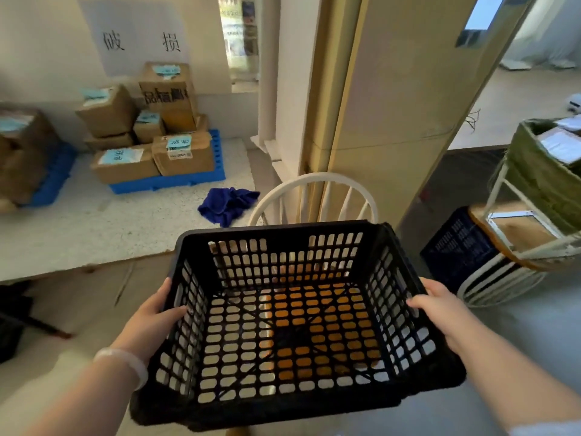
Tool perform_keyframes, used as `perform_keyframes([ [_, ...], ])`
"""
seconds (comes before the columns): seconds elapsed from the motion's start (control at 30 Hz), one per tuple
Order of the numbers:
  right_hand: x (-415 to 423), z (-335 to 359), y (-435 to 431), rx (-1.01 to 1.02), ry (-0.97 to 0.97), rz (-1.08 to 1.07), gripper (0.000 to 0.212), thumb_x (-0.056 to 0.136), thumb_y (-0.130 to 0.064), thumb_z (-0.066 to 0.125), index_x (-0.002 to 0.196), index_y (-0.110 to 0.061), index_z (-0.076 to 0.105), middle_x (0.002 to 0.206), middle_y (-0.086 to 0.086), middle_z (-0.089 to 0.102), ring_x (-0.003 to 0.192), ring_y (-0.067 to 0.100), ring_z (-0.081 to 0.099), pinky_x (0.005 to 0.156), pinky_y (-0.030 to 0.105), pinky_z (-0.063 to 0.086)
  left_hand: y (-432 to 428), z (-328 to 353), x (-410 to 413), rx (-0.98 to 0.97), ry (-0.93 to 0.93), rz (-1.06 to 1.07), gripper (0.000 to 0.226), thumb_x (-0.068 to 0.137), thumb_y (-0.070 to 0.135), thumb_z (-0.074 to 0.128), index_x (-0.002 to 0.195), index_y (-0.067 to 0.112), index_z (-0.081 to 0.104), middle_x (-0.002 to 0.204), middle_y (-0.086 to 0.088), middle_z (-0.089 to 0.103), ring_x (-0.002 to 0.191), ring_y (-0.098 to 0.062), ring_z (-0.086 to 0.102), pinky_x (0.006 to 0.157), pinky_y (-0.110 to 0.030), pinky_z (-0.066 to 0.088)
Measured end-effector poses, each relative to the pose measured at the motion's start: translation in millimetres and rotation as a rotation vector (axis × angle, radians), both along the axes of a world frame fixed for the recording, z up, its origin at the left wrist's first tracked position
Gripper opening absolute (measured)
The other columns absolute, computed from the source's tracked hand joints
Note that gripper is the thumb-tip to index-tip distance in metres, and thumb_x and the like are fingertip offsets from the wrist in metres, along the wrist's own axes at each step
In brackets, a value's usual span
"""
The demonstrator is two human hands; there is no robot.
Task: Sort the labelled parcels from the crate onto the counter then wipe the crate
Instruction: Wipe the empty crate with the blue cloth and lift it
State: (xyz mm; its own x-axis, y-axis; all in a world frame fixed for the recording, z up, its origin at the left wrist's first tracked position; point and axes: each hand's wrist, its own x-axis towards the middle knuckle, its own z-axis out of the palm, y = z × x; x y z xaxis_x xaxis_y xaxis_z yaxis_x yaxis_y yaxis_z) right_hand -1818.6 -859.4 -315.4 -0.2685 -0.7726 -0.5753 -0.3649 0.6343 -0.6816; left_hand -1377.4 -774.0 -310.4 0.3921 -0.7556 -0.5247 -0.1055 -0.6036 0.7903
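– Crate (283, 229), contents?
– None visible. Black lattice crate, open side up, low centre of the view, just in front of the person. Something orange shows through the floor slots. Cannot tell what it is, nor whether the crate rests on it.

– Hands?
– Left hand (154, 322) on the left wall, right hand (440, 309) on the right wall. Fingers (421, 302) wrap over the rim on each side, so both are grasping the crate.

– Progress?
– Judgement: sorting looks finished. Labelled parcels (157, 152) sit stacked on a blue pallet (176, 182) on the desk (94, 228), and none remain in the crate. The wipe appears not yet done. Blue cloth (228, 204) lies crumpled near the desk's right end, apart from the crate, with neither hand on it. What is left, as I read it: pick up the cloth and wipe the crate.

– Surface and room?
– Desk top is pale and speckled. A second pile (22, 146) of labelled boxes stands at its far left on another blue pallet. A paper sign (135, 36) with two large characters hangs on the wall above the parcels. A white chair (314, 190) shows its curved back between cloth and crate. A cream pillar (377, 105) rises behind it. To the right a white rack carries a green basket (540, 171) with packets inside, and a dark blue bin (456, 247) sits on the floor beside it.
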Motion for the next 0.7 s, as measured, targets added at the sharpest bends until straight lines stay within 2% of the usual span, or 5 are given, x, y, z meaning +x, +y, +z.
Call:
perform_keyframes([
  [0.2, 38, 6, -22, -0.001, -0.02, 0.217, 0.048, 0.083, -0.017, 0.062, 0.129, -0.031, 0.056, 0.116, 0.004, 0.064, 0.107, 0.028, 0.06, 0.099, 0.052, 0.047, 49, 6, 29, -0.074, -0.025, 0.139, 0.071, 0.095, 0.011, 0.059, 0.151, 0.041, 0.028, 0.132, 0.0, 0.056, 0.105, -0.022, 0.059, 0.096, -0.041, 0.045],
  [0.33, 109, 21, -9, -0.055, -0.027, 0.31, 0.049, 0.087, -0.016, 0.062, 0.133, -0.027, 0.05, 0.122, 0.007, 0.061, 0.113, 0.029, 0.056, 0.102, 0.051, 0.044, 100, 10, 74, -0.117, 0.036, 0.288, 0.068, 0.096, 0.004, 0.055, 0.15, 0.037, 0.031, 0.126, -0.004, 0.057, 0.113, -0.03, 0.059, 0.099, -0.045, 0.045],
  [0.43, 176, 23, 2, -0.094, -0.032, 0.379, 0.05, 0.093, -0.01, 0.057, 0.14, -0.024, 0.045, 0.124, 0.008, 0.057, 0.117, 0.03, 0.053, 0.105, 0.053, 0.041, 139, 9, 124, -0.128, 0.06, 0.368, 0.07, 0.094, 0.003, 0.056, 0.149, 0.038, 0.033, 0.134, -0.008, 0.057, 0.112, -0.032, 0.06, 0.099, -0.049, 0.046],
  [0.57, 277, 20, 24, -0.127, -0.033, 0.437, 0.052, 0.091, -0.01, 0.059, 0.139, -0.024, 0.045, 0.12, 0.007, 0.058, 0.113, 0.029, 0.055, 0.103, 0.053, 0.043, 195, 13, 199, -0.138, 0.001, 0.474, 0.066, 0.095, 0.001, 0.055, 0.148, 0.036, 0.034, 0.131, -0.008, 0.057, 0.106, -0.027, 0.061, 0.081, -0.036, 0.049],
  [0.7, 375, 10, 37, -0.077, -0.063, 0.53, 0.058, 0.082, -0.014, 0.066, 0.136, -0.026, 0.049, 0.119, 0.006, 0.064, 0.106, 0.03, 0.062, 0.098, 0.055, 0.048, 250, 16, 278, -0.1, -0.087, 0.522, 0.069, 0.095, 0.009, 0.059, 0.152, 0.033, 0.028, 0.14, -0.011, 0.053, 0.119, -0.031, 0.056, 0.103, -0.046, 0.043],
])
